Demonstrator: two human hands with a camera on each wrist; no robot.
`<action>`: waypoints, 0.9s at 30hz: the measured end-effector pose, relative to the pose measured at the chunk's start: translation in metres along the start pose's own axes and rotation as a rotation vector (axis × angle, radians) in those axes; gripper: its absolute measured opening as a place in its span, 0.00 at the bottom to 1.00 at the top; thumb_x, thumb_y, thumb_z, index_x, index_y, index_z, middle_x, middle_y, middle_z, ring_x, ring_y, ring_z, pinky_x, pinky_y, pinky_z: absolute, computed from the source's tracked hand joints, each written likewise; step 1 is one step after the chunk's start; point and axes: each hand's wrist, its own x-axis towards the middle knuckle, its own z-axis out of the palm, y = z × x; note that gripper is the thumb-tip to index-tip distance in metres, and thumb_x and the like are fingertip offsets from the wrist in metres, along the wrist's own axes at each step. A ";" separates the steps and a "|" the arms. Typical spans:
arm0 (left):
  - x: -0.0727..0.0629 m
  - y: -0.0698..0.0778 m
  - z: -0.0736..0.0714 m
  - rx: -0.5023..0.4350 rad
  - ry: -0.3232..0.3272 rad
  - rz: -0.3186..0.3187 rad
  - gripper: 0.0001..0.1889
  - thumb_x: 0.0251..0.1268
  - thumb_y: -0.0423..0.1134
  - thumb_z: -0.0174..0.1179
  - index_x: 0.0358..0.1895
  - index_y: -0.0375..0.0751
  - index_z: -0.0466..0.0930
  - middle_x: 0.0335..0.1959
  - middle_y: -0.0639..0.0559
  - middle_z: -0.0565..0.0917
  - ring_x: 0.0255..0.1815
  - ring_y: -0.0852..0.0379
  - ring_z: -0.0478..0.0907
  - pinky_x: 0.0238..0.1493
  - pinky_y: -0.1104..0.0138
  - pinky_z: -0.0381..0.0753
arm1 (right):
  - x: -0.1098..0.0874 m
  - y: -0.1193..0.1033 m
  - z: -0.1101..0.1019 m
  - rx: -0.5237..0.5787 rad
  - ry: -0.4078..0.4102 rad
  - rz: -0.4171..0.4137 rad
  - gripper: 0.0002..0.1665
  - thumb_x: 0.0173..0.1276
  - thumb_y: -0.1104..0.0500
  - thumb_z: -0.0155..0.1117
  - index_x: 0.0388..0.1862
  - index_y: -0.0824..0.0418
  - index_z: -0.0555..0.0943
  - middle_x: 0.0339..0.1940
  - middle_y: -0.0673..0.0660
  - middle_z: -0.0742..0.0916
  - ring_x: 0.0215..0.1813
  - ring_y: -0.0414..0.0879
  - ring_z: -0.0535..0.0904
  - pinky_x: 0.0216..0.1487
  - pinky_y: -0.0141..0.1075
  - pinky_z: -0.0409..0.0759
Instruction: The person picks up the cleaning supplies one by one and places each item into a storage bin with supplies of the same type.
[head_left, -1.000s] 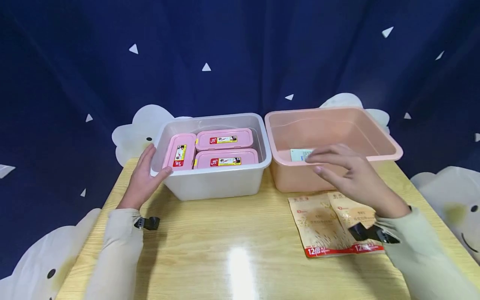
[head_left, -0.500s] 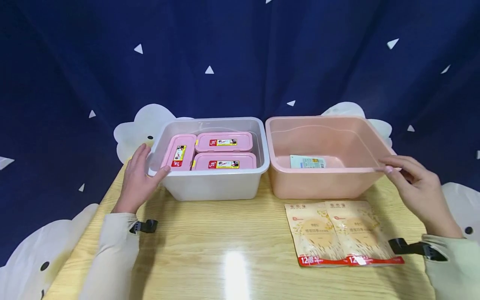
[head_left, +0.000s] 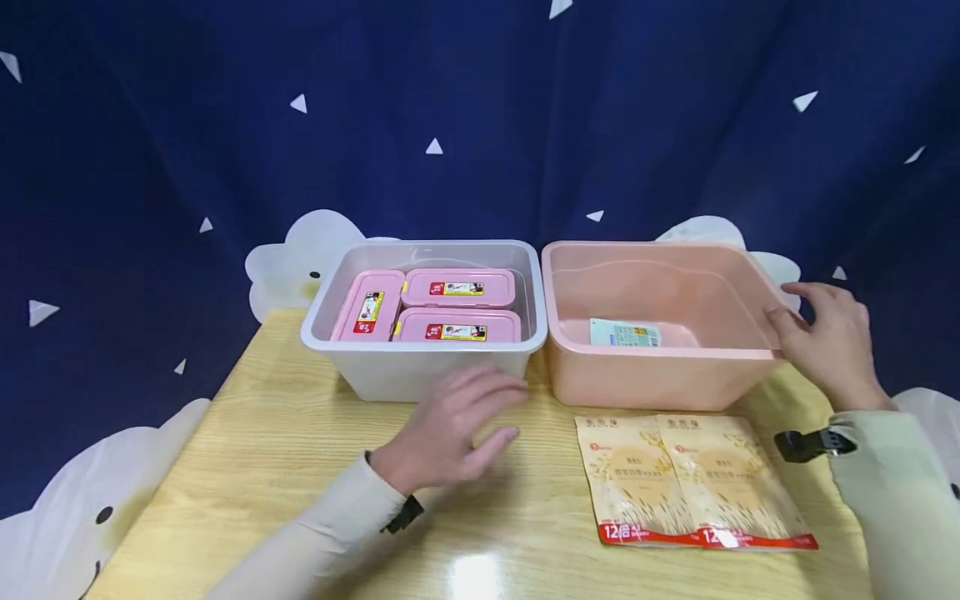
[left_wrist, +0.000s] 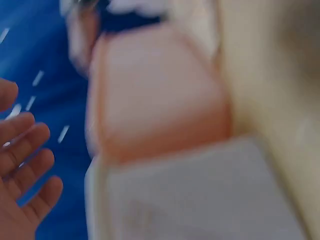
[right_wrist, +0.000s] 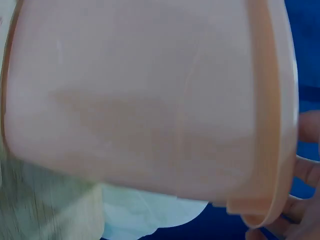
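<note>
My left hand (head_left: 453, 429) hovers over the table in front of the white bin (head_left: 420, 358), fingers spread and holding nothing. In the left wrist view, its fingers (left_wrist: 30, 150) also appear apart from the bins. At the right end of the pink bin (head_left: 660, 379), my right hand (head_left: 836, 350) rests against the rim with fingers extended. The right wrist view has its fingertips (right_wrist: 307, 172) beside that rim, partly cut off by the frame. Inside the white bin lie pink lidded boxes (head_left: 459, 287). A pale green packet (head_left: 625, 333) lies in the pink bin.
Two beige packets (head_left: 697, 483) with red lower bands lie side by side before the pink bin. The bins stand next to each other on the wooden table (head_left: 285, 450). Behind them hangs a dark blue curtain (head_left: 480, 108) with white shapes.
My left hand has left the white bin's left corner and moved right, in front of it. My right hand has moved from above the pink bin's front to its right end.
</note>
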 end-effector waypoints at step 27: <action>0.043 0.032 0.172 0.085 -0.666 -0.232 0.15 0.67 0.51 0.53 0.50 0.50 0.78 0.57 0.57 0.80 0.56 0.60 0.78 0.57 0.69 0.79 | 0.017 0.014 0.008 -0.141 -0.367 0.076 0.51 0.77 0.35 0.36 0.75 0.78 0.46 0.65 0.82 0.64 0.61 0.76 0.64 0.52 0.72 0.67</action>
